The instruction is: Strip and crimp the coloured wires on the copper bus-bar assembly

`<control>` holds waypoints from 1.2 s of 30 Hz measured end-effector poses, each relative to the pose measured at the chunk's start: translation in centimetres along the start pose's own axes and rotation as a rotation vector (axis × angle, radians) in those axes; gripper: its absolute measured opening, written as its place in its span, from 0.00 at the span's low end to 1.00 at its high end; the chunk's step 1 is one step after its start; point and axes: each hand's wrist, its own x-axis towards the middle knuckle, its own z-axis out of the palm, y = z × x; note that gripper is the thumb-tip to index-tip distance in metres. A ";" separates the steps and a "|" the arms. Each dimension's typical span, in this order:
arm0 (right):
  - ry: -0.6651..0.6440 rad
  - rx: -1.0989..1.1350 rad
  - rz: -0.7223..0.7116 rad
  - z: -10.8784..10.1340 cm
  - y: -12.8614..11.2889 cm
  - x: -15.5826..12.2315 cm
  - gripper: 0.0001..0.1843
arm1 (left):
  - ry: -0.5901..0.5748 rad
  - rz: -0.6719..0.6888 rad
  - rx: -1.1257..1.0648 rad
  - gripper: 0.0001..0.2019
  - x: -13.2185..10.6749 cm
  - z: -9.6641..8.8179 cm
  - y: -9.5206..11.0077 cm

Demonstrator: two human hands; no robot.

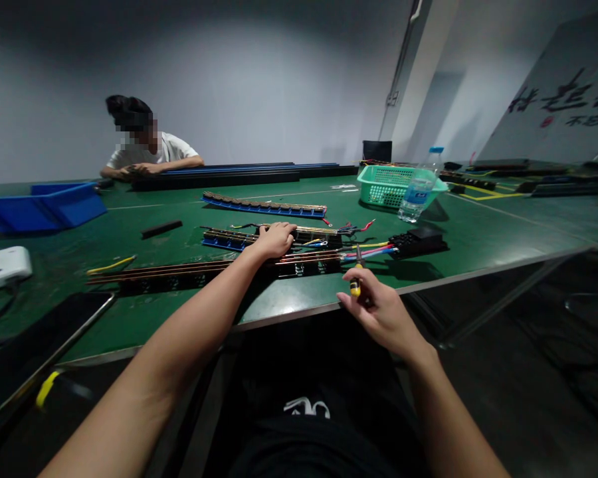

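Note:
My left hand (278, 240) lies over the black strip with copper bars (311, 232), its fingers curled down onto it; their undersides are hidden. Nearer the table's front edge runs a longer copper-barred strip (194, 271), with coloured wires (371, 251) leading to a black connector block (418, 241) on the right. My right hand (376, 309) is closed around a tool with a yellow-and-black handle (355, 285), its tip pointing away from me, close to the wires. A short blue-based strip (224, 239) sits left of my left hand, and a longer blue-based strip (266, 204) lies behind.
On the green table (289, 302) stand a green basket (386, 186), a water bottle (421, 189) and a blue bin (44, 207). A white device (2, 269) and a dark flat phone-like slab (44, 345) are at left. A person (149, 143) leans on the far side.

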 end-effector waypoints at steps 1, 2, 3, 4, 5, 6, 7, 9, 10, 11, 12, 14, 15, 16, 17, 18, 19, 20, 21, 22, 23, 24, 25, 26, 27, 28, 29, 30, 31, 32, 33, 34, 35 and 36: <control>0.032 0.048 0.039 -0.1 -0.3 0.3 0.14 | 0.000 0.000 0.000 0.24 0.0 0.0 0.0; 0.065 0.085 0.079 -0.2 -0.5 0.7 0.15 | 0.000 0.000 -0.001 0.24 0.0 0.0 0.0; 0.086 0.120 0.119 -0.3 -0.6 1.0 0.15 | 0.000 0.001 -0.001 0.24 -0.1 0.0 0.0; 0.091 0.163 0.161 -0.3 -0.6 1.4 0.15 | -0.001 0.004 -0.002 0.24 -0.1 0.0 0.0; 0.084 0.225 0.208 -0.3 -0.5 1.7 0.16 | -0.001 0.008 -0.004 0.24 -0.1 -0.1 0.0; 0.071 0.309 0.260 -0.3 -0.4 2.0 0.18 | -0.001 0.012 -0.006 0.24 -0.1 0.0 0.0; 0.069 0.410 0.316 -0.1 -0.3 2.1 0.20 | 0.000 0.016 -0.007 0.24 -0.1 0.0 0.0; 0.132 0.637 0.425 0.3 -0.1 2.3 0.24 | 0.003 0.019 -0.008 0.24 -0.1 0.0 0.0; 0.185 0.752 0.467 0.5 -0.1 2.3 0.26 | 0.005 0.018 -0.007 0.24 -0.1 0.0 0.0; 0.242 0.859 0.496 0.8 -0.1 2.2 0.27 | 0.007 0.015 -0.006 0.24 -0.1 0.0 0.0; 0.298 0.953 0.517 1.0 -0.1 2.2 0.28 | 0.007 0.012 -0.004 0.24 -0.1 0.0 0.0; 0.369 1.080 0.544 1.3 -0.2 2.2 0.31 | 0.005 0.004 -0.003 0.24 -0.1 0.0 0.0; 0.386 1.104 0.549 1.5 -0.2 2.3 0.32 | 0.003 0.001 -0.003 0.24 -0.1 0.0 0.0; 0.397 1.099 0.548 1.5 -0.3 2.3 0.31 | 0.000 -0.001 -0.004 0.24 -0.1 0.0 0.1; 0.403 1.062 0.538 1.6 -0.3 2.3 0.30 | -0.002 -0.002 -0.005 0.24 -0.1 -0.1 0.1; 0.397 0.994 0.518 1.6 -0.3 2.2 0.29 | -0.003 -0.005 -0.006 0.24 -0.1 -0.1 0.1; 0.384 0.896 0.486 1.6 -0.4 1.9 0.27 | -0.003 -0.007 -0.006 0.24 -0.1 -0.1 0.1; 0.367 0.771 0.444 1.5 -0.6 1.5 0.25 | -0.003 -0.010 -0.008 0.24 -0.1 -0.1 0.2; 0.353 0.625 0.397 1.5 -0.8 1.0 0.24 | -0.002 -0.012 -0.010 0.24 -0.1 -0.1 0.2; 0.344 0.477 0.349 1.4 -1.2 0.4 0.23 | -0.001 -0.014 -0.012 0.24 -0.1 -0.1 0.2; 0.341 0.334 0.303 1.3 -1.6 -0.3 0.21 | -0.001 -0.013 -0.015 0.23 -0.1 -0.1 0.2; 0.359 0.215 0.269 1.2 -2.0 -1.0 0.20 | 0.001 -0.011 -0.017 0.23 -0.1 -0.1 0.3; 0.373 0.141 0.240 1.0 -2.5 -1.6 0.19 | 0.002 -0.011 -0.017 0.23 -0.1 -0.1 0.3; 0.382 0.106 0.213 0.8 -2.9 -2.1 0.19 | 0.003 -0.010 -0.017 0.23 0.0 -0.1 0.3; 0.395 0.108 0.196 0.7 -3.3 -2.4 0.20 | 0.005 -0.010 -0.015 0.23 0.0 -0.1 0.2; 0.406 0.140 0.185 0.5 -3.5 -2.5 0.20 | 0.007 -0.009 -0.014 0.23 0.0 -0.1 0.2; 0.422 0.195 0.183 0.4 -3.6 -2.2 0.21 | 0.009 -0.007 -0.012 0.23 0.0 -0.1 0.2; 0.446 0.266 0.187 0.3 -3.5 -1.7 0.22 | 0.009 -0.004 -0.011 0.23 0.0 -0.2 0.2; 0.473 0.349 0.193 0.2 -3.2 -1.0 0.22 | 0.008 -0.001 -0.011 0.23 -0.1 -0.2 0.2; 0.504 0.431 0.201 0.2 -2.7 -0.1 0.22 | 0.007 0.000 -0.012 0.23 -0.1 -0.2 0.2; 0.537 0.514 0.202 0.3 -2.0 1.0 0.23 | 0.004 -0.001 -0.011 0.24 -0.2 -0.3 0.3; 0.557 0.583 0.201 0.4 -1.3 2.1 0.23 | 0.001 -0.004 -0.011 0.24 -0.2 -0.3 0.3; 0.578 0.632 0.206 0.4 -0.4 3.2 0.24 | -0.001 -0.007 -0.009 0.24 -0.2 -0.3 0.3; 0.596 0.676 0.214 0.5 0.4 4.3 0.25 | -0.002 -0.009 -0.006 0.24 -0.2 -0.3 0.3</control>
